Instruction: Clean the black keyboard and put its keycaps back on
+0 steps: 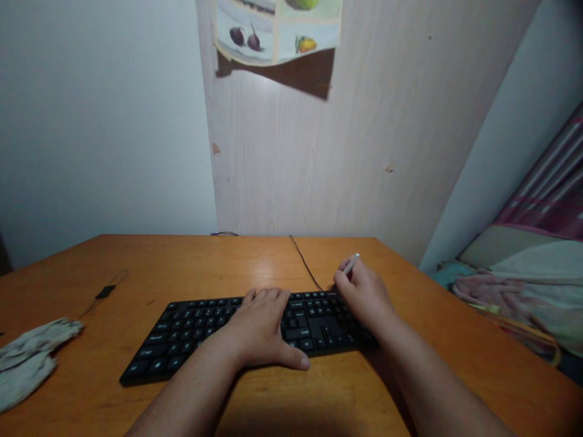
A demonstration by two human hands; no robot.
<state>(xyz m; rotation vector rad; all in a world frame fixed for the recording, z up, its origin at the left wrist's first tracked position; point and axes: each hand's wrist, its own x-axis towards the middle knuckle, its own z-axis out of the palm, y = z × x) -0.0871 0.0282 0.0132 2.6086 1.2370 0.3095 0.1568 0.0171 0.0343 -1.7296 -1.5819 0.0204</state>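
Observation:
A black keyboard (204,331) lies at a slight slant on the wooden table, its keys facing up. My left hand (262,325) rests flat across the middle of it, fingers stretched toward the back edge and thumb reaching past the front edge. Over the keyboard's far right corner, my right hand (362,288) is closed around a slim, pale, pen-like stick (351,264). One end of the stick points up and away; its other end is hidden by the hand. Some keys are covered by both hands.
A thin black cable (304,259) runs from the keyboard to the table's back edge. At left lie a pale cloth glove (31,352) and a small black tag on a string (105,292). Bedding (523,279) is beyond the table's right edge; a wall (296,152) stands behind.

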